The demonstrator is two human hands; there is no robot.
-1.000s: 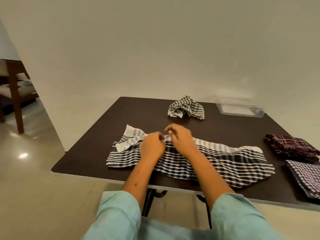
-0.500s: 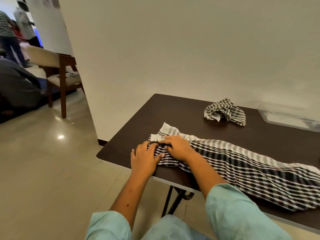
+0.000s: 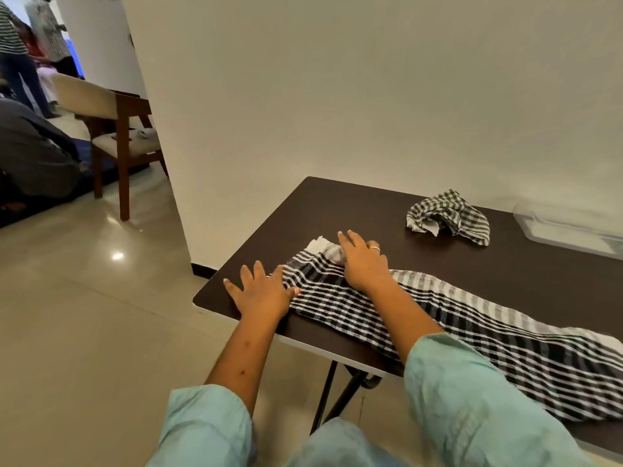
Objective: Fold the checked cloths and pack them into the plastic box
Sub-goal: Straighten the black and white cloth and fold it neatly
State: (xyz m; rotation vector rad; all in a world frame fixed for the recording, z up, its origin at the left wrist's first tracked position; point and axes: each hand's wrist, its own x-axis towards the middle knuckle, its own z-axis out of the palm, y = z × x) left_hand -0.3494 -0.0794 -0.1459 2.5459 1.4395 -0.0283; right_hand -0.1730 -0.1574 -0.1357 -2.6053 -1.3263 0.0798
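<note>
Both hands lie open and flat, the left hand (image 3: 262, 291) at the end of the long striped cloth (image 3: 438, 318) across the frame's lower right, the right hand (image 3: 362, 261) on it, smoothing mid-fold; next likely folding lengthwise toward the plastic box (image 3: 573, 230) at far right; no writing readable.

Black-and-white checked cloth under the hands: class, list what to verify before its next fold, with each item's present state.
1. Long black-and-white checked cloth lies flat on the dark brown table: ok.
2. Left hand open at the cloth's end: ok.
3. Right hand flat on the cloth: ok.
4. Clear plastic box in view: ok.
5. Crumpled checked cloth folded: not ok.
</note>
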